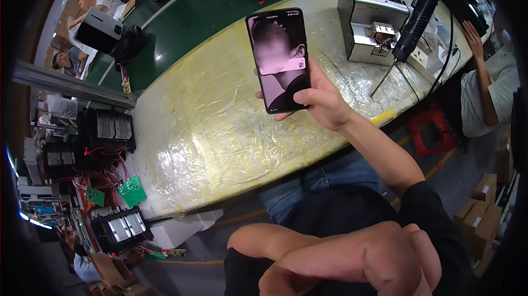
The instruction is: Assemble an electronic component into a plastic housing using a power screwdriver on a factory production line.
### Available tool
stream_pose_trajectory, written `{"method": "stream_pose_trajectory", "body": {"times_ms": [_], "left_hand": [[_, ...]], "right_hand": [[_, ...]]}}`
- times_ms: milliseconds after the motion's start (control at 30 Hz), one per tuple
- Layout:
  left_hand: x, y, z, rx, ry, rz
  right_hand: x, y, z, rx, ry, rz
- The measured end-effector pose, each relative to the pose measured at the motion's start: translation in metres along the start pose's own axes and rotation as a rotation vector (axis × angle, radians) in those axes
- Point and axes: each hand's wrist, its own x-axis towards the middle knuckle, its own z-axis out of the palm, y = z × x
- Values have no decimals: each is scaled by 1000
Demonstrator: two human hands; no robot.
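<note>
A black smartphone (285, 86) stands tilted up over the worktable, its lit screen toward me. My right hand (328, 102) grips it from the lower right, with the thumb on the front edge and fingertips showing at its left side. The screen displays a pink-toned portrait with a pale banner across it. Close to the camera at the bottom, my left hand (388, 260) is raised in front of my body, fingers curled. Whatever it may hold is hidden.
Plastic film covers the yellowish worktable (220, 136). A metal bench machine (371, 21) and a black screwdriver-like power tool (412, 29) occupy its right end. Black modules with wires (125, 227) and green circuit boards (132, 190) lie left. A co-worker's arm (481, 70) reaches in at right, above a red stool (432, 131).
</note>
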Motion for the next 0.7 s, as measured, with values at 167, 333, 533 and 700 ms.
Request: {"method": "stream_pose_trajectory", "body": {"times_ms": [167,333,533,700], "left_hand": [[33,26,-46,36,-385,-168],[71,103,-57,777,-271,-46],[184,226,-174,1407,250,311],[177,225,-232,1569,534,14]], "right_hand": [[2,6,5,16,-26,26],[-7,6,-10,40,2,40],[-6,7,-1,55,27,110],[-7,11,-11,38,86,114]]}}
